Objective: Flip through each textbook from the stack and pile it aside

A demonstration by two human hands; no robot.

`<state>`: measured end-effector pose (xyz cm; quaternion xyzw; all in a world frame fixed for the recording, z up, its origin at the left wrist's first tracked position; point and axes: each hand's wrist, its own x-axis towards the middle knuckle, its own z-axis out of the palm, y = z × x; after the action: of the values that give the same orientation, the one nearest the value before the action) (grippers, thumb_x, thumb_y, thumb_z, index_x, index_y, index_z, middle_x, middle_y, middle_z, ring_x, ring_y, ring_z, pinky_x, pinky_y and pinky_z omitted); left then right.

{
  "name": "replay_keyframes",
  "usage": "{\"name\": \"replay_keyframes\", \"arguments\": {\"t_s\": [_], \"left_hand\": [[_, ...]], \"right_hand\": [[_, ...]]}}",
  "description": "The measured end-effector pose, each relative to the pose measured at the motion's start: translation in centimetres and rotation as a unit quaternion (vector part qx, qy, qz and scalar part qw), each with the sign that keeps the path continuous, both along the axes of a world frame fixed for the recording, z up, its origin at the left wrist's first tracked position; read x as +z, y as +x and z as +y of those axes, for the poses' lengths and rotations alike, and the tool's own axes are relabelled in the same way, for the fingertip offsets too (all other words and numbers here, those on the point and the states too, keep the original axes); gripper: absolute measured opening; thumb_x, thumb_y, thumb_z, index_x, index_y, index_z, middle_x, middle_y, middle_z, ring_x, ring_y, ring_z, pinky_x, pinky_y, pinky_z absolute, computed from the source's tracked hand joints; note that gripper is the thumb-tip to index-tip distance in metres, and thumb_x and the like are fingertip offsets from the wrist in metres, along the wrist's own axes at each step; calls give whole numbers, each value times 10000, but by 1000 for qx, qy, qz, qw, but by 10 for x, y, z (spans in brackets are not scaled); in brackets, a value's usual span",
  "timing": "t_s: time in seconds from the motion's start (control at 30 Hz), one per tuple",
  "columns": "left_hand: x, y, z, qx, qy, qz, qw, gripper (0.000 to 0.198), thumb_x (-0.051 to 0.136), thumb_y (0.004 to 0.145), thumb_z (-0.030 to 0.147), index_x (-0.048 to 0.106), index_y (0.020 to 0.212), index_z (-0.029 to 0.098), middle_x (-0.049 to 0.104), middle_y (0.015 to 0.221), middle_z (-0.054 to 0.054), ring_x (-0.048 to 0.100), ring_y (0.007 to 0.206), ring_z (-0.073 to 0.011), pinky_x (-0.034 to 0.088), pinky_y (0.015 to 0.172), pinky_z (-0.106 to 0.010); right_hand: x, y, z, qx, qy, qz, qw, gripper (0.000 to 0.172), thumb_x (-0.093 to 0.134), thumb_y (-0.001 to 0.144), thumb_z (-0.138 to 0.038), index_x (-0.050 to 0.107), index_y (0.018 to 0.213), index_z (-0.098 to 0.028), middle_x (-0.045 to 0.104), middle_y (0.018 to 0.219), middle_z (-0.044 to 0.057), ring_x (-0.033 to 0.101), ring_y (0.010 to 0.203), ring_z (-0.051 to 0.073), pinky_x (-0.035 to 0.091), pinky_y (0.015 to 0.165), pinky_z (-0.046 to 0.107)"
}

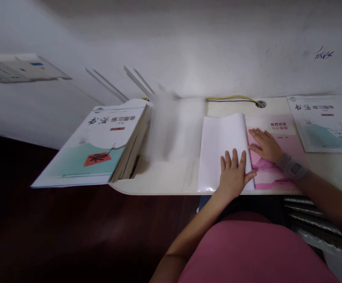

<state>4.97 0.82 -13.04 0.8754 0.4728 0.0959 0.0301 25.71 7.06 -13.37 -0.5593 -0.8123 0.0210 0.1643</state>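
Left hand, fingers flat and released, presses the white sheet onto the pink book; right hand, equally unclenched, steadies its cover.

Pink textbook, cover up, is lying flat right of centre; white sheet is lying flat, overlapping its left edge.

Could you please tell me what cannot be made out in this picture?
Head view:
- pink book: partly hidden under white sheet, left hand and right hand.
- pale shape beside book stack: blurred, unidentifiable.
- right booklet: cut by frame edge.
- blue wall scribble: too small to read.
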Motion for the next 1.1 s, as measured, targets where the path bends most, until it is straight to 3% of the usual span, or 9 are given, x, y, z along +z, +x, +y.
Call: {"name": "replay_keyframes", "arguments": {"t_s": [0.73, 0.93, 1.0, 1.1], "left_hand": [[1, -2, -2, 5, -1, -2, 1000, 788, 369, 880, 633, 270, 1480, 131, 308, 1483, -282, 218, 1392, -440, 285, 1053, -625], [11, -13, 6, -8, -7, -20, 1000, 740, 382, 901, 594, 305, 1464, 120, 323, 1492, -244, 245, 1391, -416, 329, 1056, -575], [18, -29, 19, 31, 13, -27, 999, 674, 410, 923, 523, 294, 1471, 148, 302, 1515, -208, 211, 1411, -389, 314, 1072, -565], [30, -61, 44, 140, 29, 6, 990, 577, 435, 935, 315, 304, 1465, 130, 278, 1523, -215, 223, 1406, -401, 281, 1080, -585]], "right_hand": [[0, -1, 1, 4, -1, -6, 1000, 633, 359, 933, -505, 332, 1451, -142, 437, 1447, 171, 353, 1366, 315, 304, 1069, 526], [-2, -2, 0, 3, 10, -16, 1000, 602, 357, 934, -508, 400, 1413, -146, 458, 1430, 175, 376, 1350, 326, 312, 1060, 534], [-2, -1, 0, 3, 13, -19, 1000, 597, 349, 937, -507, 421, 1397, -133, 469, 1421, 176, 383, 1346, 323, 317, 1062, 521], [-3, 1, 1, 1, 14, -16, 1000, 604, 351, 937, -509, 442, 1378, -106, 475, 1413, 185, 385, 1344, 325, 318, 1069, 511]]}}
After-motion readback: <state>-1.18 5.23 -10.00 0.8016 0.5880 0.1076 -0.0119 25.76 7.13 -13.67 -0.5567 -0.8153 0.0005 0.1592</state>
